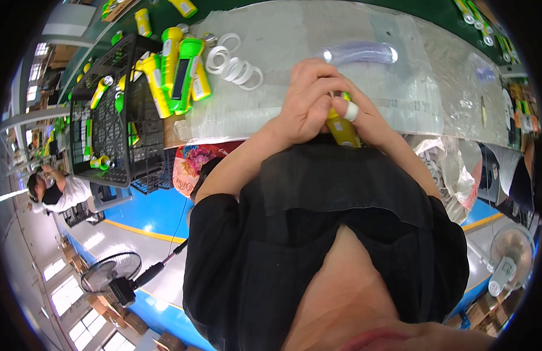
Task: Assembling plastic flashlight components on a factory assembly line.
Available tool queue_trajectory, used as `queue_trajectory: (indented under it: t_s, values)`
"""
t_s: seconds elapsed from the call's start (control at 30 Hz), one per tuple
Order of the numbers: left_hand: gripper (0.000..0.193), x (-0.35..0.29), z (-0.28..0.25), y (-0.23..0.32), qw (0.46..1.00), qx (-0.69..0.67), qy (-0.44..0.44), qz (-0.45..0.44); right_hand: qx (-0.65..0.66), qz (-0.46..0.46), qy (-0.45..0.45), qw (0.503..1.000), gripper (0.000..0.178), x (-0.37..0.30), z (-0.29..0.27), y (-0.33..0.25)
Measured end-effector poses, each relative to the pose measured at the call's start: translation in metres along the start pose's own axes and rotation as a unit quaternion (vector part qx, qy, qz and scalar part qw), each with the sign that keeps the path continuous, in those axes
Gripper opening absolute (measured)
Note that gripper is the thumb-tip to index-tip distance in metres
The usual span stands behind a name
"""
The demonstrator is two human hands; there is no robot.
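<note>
Yellow flashlight (344, 131): between the two hands, in front of the black apron (341, 175), its lower end toward the apron; a bit of green shows at the upper end, the rest hidden behind fingers.
Left grip: the left hand (306, 105) is closed, clamped on the flashlight's upper part from the left, thumb side against it.
Right grip: the right hand (369, 121) is clamped on it from the right, the digit with the white wrap (351, 111) lying by the body; the hands touch above.
Body below the grip: uncovered, with a pale label, tilted slightly.
Desk (417, 90): under and beyond the hands, plastic-covered.
Clear stack (361, 54): lying on the desk just beyond the hands.
White rings (235, 71): loose, left of the hands.
Flashlight pile (176, 76): yellow and green, beside the black crate (147, 131).
</note>
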State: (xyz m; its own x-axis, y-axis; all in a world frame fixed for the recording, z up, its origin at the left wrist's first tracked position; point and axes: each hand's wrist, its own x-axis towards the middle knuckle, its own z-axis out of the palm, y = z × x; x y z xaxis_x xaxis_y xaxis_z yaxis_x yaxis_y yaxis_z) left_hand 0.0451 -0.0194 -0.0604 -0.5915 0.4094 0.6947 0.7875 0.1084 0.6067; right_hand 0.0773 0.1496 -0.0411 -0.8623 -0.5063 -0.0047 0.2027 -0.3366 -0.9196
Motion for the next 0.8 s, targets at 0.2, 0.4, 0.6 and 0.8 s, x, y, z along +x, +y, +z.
queue_trajectory:
  t_s: [0.2,0.4,0.6,0.8]
  values:
    - [0.033,0.017,-0.039,0.004,0.986,0.144,0.08,-0.015,-0.011,-0.142,0.013,0.99,0.034,0.025,-0.018,-0.014]
    - [0.023,-0.031,-0.125,-0.038,0.9,0.416,-0.027,-0.127,-0.134,-0.201,0.121,0.963,0.052,0.044,-0.043,-0.012]
    - [0.022,-0.012,-0.076,-0.055,0.971,0.171,0.039,-0.163,-0.091,-0.237,0.085,0.964,0.033,0.044,-0.045,-0.011]
    - [0.026,0.028,-0.07,-0.093,0.896,0.019,0.027,-0.442,-0.099,-0.256,0.109,0.955,0.032,0.053,-0.046,-0.011]
